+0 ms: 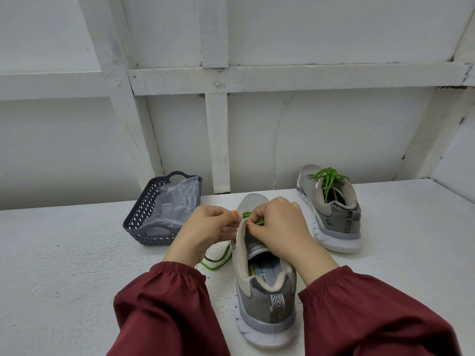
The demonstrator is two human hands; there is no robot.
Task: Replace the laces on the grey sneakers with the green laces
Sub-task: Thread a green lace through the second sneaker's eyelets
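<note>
A grey sneaker [264,299] stands in front of me, heel toward me, toe pointing away. A green lace [218,260] runs through its front eyelets and trails in a loop onto the table at the shoe's left. My left hand [208,229] holds the left eyelet edge of the shoe, fingers curled. My right hand [280,224] pinches the green lace over the tongue. The eyelets under my hands are hidden. A second grey sneaker [331,209] stands further back at the right, laced in green.
A dark blue plastic basket [144,214] with a clear plastic bag [174,199] inside sits at the back left, close to my left hand. The white table [77,265] ends at a white panelled wall behind. My dark red sleeves cover the near edge.
</note>
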